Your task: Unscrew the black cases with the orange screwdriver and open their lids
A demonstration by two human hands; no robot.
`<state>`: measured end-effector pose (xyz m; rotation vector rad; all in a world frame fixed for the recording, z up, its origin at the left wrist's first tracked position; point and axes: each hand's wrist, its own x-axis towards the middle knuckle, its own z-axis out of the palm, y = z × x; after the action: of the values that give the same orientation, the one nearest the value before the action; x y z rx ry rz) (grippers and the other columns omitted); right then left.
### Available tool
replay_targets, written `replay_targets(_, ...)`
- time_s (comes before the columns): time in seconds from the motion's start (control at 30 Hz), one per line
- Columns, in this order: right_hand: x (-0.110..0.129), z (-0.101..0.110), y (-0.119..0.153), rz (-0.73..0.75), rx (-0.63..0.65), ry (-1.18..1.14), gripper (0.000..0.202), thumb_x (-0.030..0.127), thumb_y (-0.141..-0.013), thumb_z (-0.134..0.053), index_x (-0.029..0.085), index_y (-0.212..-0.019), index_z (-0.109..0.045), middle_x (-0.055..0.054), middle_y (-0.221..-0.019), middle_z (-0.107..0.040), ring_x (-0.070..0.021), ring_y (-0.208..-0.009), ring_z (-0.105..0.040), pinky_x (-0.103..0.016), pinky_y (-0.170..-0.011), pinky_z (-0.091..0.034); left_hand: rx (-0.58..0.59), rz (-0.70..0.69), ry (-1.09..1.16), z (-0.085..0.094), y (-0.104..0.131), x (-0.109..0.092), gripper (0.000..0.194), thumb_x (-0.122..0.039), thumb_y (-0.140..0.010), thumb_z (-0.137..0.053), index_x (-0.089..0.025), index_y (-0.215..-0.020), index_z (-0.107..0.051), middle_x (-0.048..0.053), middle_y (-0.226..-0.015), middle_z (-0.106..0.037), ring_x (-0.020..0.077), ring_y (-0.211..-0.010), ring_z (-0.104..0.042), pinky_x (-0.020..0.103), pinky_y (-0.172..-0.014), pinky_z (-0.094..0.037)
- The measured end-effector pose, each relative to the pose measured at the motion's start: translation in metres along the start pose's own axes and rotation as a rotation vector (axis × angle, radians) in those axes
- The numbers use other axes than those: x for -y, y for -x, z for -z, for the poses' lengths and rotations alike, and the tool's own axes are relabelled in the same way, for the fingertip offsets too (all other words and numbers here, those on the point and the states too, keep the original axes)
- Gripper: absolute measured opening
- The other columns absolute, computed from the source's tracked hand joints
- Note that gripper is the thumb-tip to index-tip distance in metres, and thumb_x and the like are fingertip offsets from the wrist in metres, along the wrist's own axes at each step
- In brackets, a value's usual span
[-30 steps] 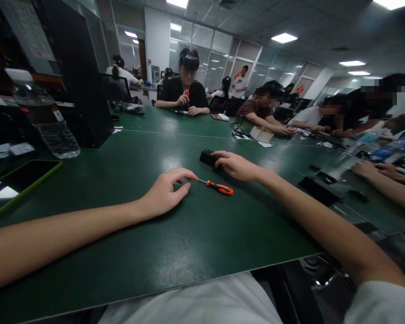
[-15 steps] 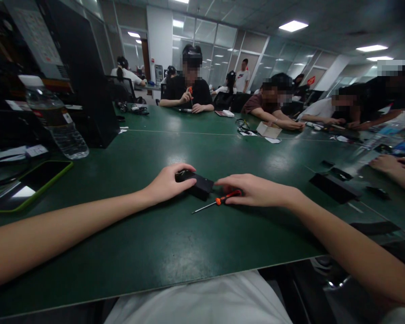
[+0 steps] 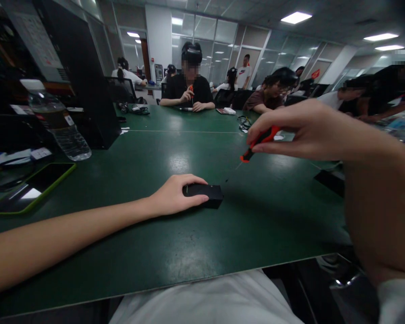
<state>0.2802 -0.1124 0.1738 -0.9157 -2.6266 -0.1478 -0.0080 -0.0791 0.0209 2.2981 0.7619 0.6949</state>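
Note:
A black box-shaped part (image 3: 213, 193) lies on the green table (image 3: 175, 243), and my left hand (image 3: 177, 194) grips its left end between thumb and fingers. Raised above the table to the right, my right hand (image 3: 290, 130) holds an orange and black screwdriver (image 3: 261, 141) by its handle. The shaft slants down and left; its dark tip is near the right end of the black part, apart from it as far as I can see.
At the left are a water bottle (image 3: 62, 123), a phone with a green edge (image 3: 30, 189) and a tall black case (image 3: 84, 81). A black piece (image 3: 329, 181) lies at the right, partly behind my right arm. People sit across the table.
My right hand has risen from the table with the screwdriver, now held with its shaft pointing down and left. The black part has shifted slightly right and turned in my left hand.

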Motion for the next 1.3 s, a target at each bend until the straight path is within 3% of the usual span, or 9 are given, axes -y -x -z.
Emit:
replay_targets(0.13,0.015,0.014,-0.028,0.045,0.049,0.06,0.03,0.047,-0.095,-0.057,0.023,-0.099,-0.074,0.004,-0.084,-0.07,-0.0078,-0.071,-0.064,-0.02,-0.06,-0.045,-0.02,-0.021,-0.037,-0.005,0.005,-0.005,0.036,-0.041,-0.087,-0.072,-0.02,-0.116,-0.072,0.005,-0.111,-0.075,0.022,-0.098,-0.069,0.032,-0.087,-0.051)
replay_targets(0.3,0.022,0.007,-0.044,0.06,0.133,-0.058,0.031,0.048,-0.093,-0.062,0.02,-0.098,-0.074,0.004,-0.087,-0.071,-0.0078,-0.076,-0.065,-0.02,-0.068,-0.05,-0.023,-0.058,-0.074,-0.007,0.005,-0.008,0.034,-0.036,-0.087,-0.072,-0.018,-0.116,-0.071,0.005,-0.11,-0.075,0.0203,-0.096,-0.069,0.03,-0.085,-0.05)
replay_targets(0.4,0.018,0.001,-0.045,-0.022,0.185,-0.09,0.037,0.052,-0.094,-0.057,0.019,-0.097,-0.074,0.004,-0.089,-0.071,-0.0077,-0.079,-0.067,-0.021,-0.072,-0.052,-0.022,-0.078,-0.081,-0.008,0.005,-0.008,0.035,-0.032,-0.086,-0.073,-0.016,-0.116,-0.07,0.005,-0.109,-0.074,0.0196,-0.096,-0.068,0.03,-0.084,-0.05)
replay_targets(0.57,0.012,-0.003,-0.046,0.112,0.162,-0.047,0.029,0.048,-0.093,-0.062,0.022,-0.097,-0.074,0.005,-0.085,-0.072,-0.0081,-0.075,-0.067,-0.02,-0.065,-0.051,-0.025,-0.101,-0.093,-0.009,0.005,-0.007,0.035,-0.032,-0.086,-0.072,-0.015,-0.116,-0.07,0.006,-0.109,-0.074,0.0196,-0.095,-0.068,0.03,-0.084,-0.05)
replay_targets(0.87,0.014,-0.011,-0.053,0.009,0.239,-0.09,0.027,0.047,-0.091,-0.061,0.025,-0.098,-0.074,0.005,-0.087,-0.072,-0.0119,-0.079,-0.068,-0.025,-0.076,-0.054,-0.031,-0.105,-0.118,-0.009,0.005,-0.009,0.033,-0.032,-0.086,-0.071,-0.015,-0.115,-0.07,0.007,-0.108,-0.074,0.0207,-0.094,-0.069,0.03,-0.083,-0.05)
replay_targets(1.03,0.02,-0.011,-0.054,0.036,0.256,-0.081,0.023,0.041,-0.093,-0.057,0.026,-0.099,-0.073,-0.002,-0.09,-0.074,-0.018,-0.079,-0.068,-0.03,-0.071,-0.053,-0.041,-0.125,-0.116,-0.01,0.005,-0.008,0.034,-0.031,-0.086,-0.072,-0.013,-0.115,-0.07,0.007,-0.106,-0.074,0.0197,-0.093,-0.069,0.03,-0.082,-0.05)
replay_targets(1.1,0.02,-0.012,-0.052,0.087,0.248,-0.086,0.023,0.035,-0.093,-0.055,0.025,-0.104,-0.072,-0.003,-0.097,-0.075,-0.0196,-0.083,-0.069,-0.032,-0.073,-0.053,-0.046,-0.124,-0.118,-0.009,0.005,-0.009,0.034,-0.031,-0.086,-0.072,-0.013,-0.114,-0.07,0.007,-0.105,-0.074,0.0195,-0.092,-0.069,0.029,-0.082,-0.05)
replay_targets(1.2,0.017,-0.013,-0.048,0.15,0.241,-0.06,0.035,0.028,-0.091,-0.056,0.026,-0.124,-0.066,-0.003,-0.124,-0.07,-0.0223,-0.107,-0.067,-0.033,-0.084,-0.052,-0.048,-0.115,-0.124,-0.009,0.005,-0.01,0.034,-0.031,-0.085,-0.072,-0.012,-0.114,-0.071,0.008,-0.104,-0.074,0.02,-0.092,-0.069,0.03,-0.082,-0.05)
replay_targets(1.3,0.017,-0.013,-0.044,0.122,0.238,-0.011,0.034,0.031,-0.091,-0.06,0.026,-0.123,-0.068,-0.004,-0.121,-0.071,-0.0229,-0.103,-0.067,-0.033,-0.082,-0.051,-0.042,-0.114,-0.127,-0.009,0.005,-0.01,0.034,-0.031,-0.085,-0.072,-0.013,-0.114,-0.07,0.007,-0.105,-0.075,0.02,-0.092,-0.069,0.03,-0.082,-0.05)
